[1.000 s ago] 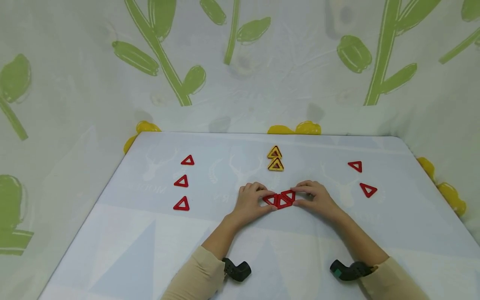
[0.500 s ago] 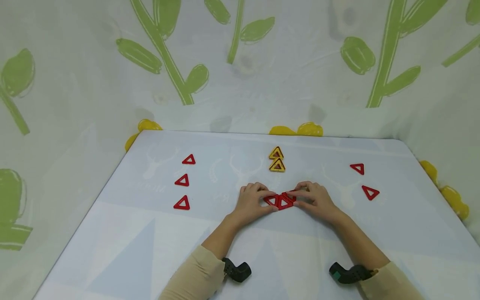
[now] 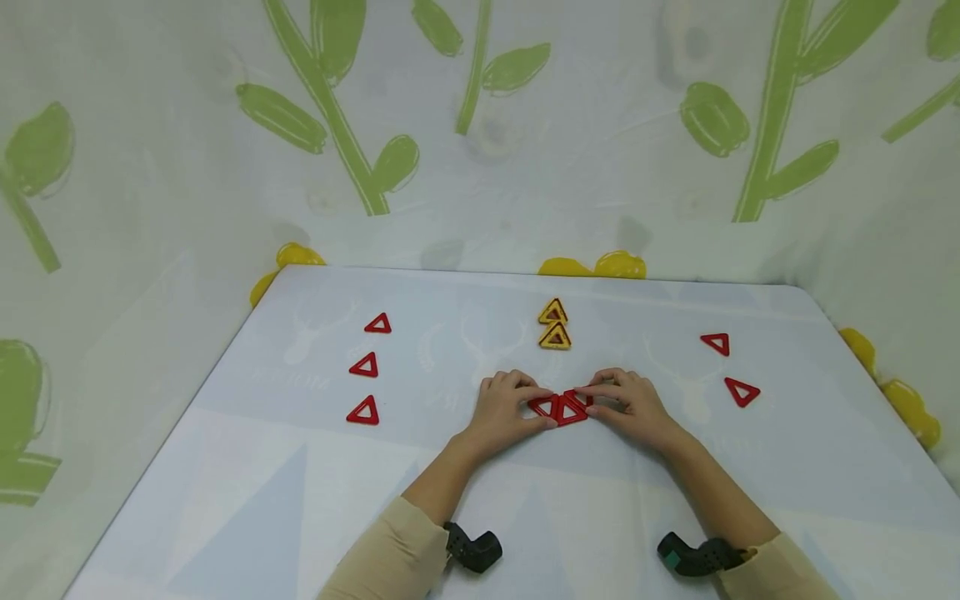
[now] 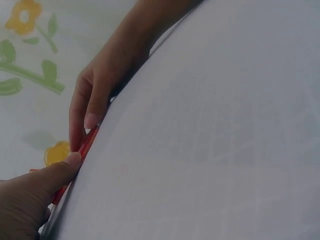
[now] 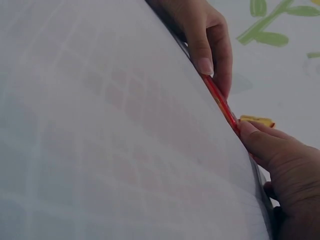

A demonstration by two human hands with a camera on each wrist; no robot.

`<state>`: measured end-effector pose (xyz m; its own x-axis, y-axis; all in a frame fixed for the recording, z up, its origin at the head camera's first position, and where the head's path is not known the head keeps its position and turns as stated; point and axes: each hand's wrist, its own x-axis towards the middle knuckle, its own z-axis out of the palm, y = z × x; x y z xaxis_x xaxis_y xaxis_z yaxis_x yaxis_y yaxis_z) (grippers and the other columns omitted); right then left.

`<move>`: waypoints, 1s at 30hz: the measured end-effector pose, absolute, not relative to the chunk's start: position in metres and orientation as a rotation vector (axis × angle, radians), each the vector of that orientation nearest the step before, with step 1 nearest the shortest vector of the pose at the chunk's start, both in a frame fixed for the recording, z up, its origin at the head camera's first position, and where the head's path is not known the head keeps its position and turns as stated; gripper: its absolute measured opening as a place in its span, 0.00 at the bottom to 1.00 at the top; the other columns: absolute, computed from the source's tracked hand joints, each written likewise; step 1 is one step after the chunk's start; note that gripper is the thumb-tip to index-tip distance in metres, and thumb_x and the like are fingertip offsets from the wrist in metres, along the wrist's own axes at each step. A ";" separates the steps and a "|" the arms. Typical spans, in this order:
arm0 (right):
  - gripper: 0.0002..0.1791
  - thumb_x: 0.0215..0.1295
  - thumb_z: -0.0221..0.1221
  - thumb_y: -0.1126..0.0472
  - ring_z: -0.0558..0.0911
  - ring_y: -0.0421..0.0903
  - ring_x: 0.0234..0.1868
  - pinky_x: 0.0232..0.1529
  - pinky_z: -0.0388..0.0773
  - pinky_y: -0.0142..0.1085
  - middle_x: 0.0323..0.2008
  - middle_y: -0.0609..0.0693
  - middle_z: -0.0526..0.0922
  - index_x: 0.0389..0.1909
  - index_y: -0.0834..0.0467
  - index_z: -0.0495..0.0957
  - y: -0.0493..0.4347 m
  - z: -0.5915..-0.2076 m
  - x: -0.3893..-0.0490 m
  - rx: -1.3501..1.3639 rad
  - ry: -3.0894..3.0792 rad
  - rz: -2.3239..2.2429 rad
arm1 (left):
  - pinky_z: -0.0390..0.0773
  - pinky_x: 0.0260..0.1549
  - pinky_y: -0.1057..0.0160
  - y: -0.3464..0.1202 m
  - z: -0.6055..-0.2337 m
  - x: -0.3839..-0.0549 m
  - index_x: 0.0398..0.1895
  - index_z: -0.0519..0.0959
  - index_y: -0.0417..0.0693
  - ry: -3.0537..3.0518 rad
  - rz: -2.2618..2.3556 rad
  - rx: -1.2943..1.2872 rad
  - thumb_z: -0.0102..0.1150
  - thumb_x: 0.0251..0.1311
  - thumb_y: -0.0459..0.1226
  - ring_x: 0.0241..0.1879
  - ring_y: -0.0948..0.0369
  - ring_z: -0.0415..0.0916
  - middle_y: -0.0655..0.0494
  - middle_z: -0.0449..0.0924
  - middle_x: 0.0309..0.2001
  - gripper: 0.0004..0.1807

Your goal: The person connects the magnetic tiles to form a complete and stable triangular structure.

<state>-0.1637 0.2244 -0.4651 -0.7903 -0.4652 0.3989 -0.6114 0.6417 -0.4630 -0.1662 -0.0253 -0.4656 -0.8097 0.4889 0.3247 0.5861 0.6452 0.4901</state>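
Three red triangle tiles with open centres lie edge to edge in a row on the table. My left hand [image 3: 504, 412] pinches the left red triangle tile [image 3: 542, 407] between thumb and forefinger. On the other end, my right hand [image 3: 632, 408] pinches the right red triangle tile [image 3: 580, 398], its fingers covering part of it. Between them sits the middle red triangle tile [image 3: 572, 412], touching both neighbours. In the left wrist view the left thumb [image 4: 72, 160] presses the red edge; the right wrist view shows the right thumb [image 5: 247, 129] on the row's other end.
Several loose red triangles lie apart: a left column with a middle triangle [image 3: 363, 365], and two at right, one being the lower triangle [image 3: 742, 392]. Two yellow triangles [image 3: 555, 336] stand beyond the hands at the back. A patterned cloth covers the table [image 3: 247, 500].
My right fingers have shifted slightly left over the right tile, covering more of it. The left hand keeps its hold. The head view has tilted a little.
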 end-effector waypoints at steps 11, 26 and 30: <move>0.20 0.50 0.66 0.64 0.73 0.46 0.40 0.38 0.66 0.41 0.42 0.52 0.78 0.48 0.56 0.83 0.227 -0.466 -0.163 0.891 -2.591 0.844 | 0.62 0.46 0.56 -0.022 -0.463 -0.168 0.49 0.83 0.58 -2.766 -0.904 -0.889 0.67 0.50 0.53 0.45 0.60 0.68 0.59 0.73 0.45 0.22; 0.24 0.57 0.64 0.65 0.73 0.34 0.38 0.38 0.72 0.22 0.49 0.59 0.78 0.56 0.63 0.76 0.258 -0.442 -0.144 0.442 -2.704 1.458 | 0.62 0.49 0.56 -0.028 -0.462 -0.166 0.46 0.84 0.54 -2.764 -1.048 -0.864 0.71 0.44 0.51 0.46 0.59 0.68 0.58 0.74 0.46 0.24; 0.24 0.58 0.64 0.63 0.72 0.34 0.39 0.38 0.71 0.22 0.48 0.54 0.77 0.56 0.62 0.76 0.277 -0.438 -0.140 0.383 -2.724 1.407 | 0.62 0.49 0.55 -0.028 -0.462 -0.166 0.46 0.84 0.53 -2.758 -1.054 -0.878 0.71 0.45 0.50 0.46 0.59 0.68 0.58 0.75 0.45 0.23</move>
<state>-0.1403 0.2771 -0.4381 -0.9680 -0.1946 0.1585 -0.2419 0.5547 -0.7961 -0.1664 -0.0278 -0.4618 -0.8357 0.4890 0.2500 0.5311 0.6037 0.5946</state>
